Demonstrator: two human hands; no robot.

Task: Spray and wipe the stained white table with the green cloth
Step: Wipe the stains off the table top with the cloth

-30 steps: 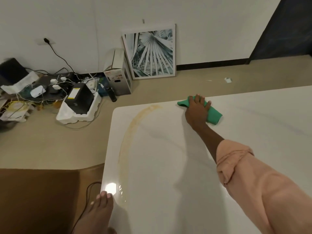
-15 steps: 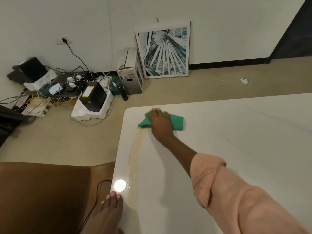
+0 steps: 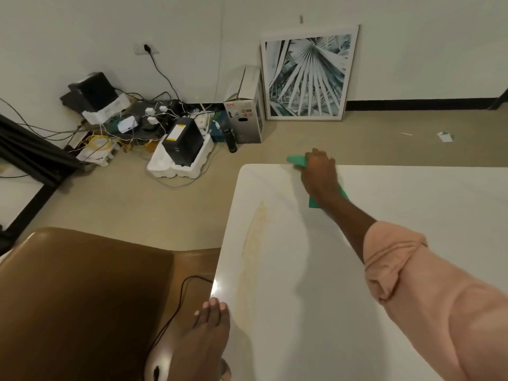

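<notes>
While left hand (image 3: 204, 336) lies flat | right hand (image 3: 320, 174) presses green cloth (image 3: 298, 160) (far table (image 3: 412, 202) edge)

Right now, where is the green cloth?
In the head view, the green cloth lies under the right hand at the far edge of the white table, near its far-left corner, beyond the yellowish stain.

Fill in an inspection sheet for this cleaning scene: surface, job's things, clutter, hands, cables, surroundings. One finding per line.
Surface: white table carries a yellowish stain along its left side.
Job's things: green cloth at the far edge; spray bottle not seen.
Clutter: nothing seen on the table.
Hands: right hand presses the cloth; left hand rests on the near left edge.
Cables: tangled cables on the floor; black cable beside the table.
Surroundings: brown chair, framed picture, cardboard box.
</notes>
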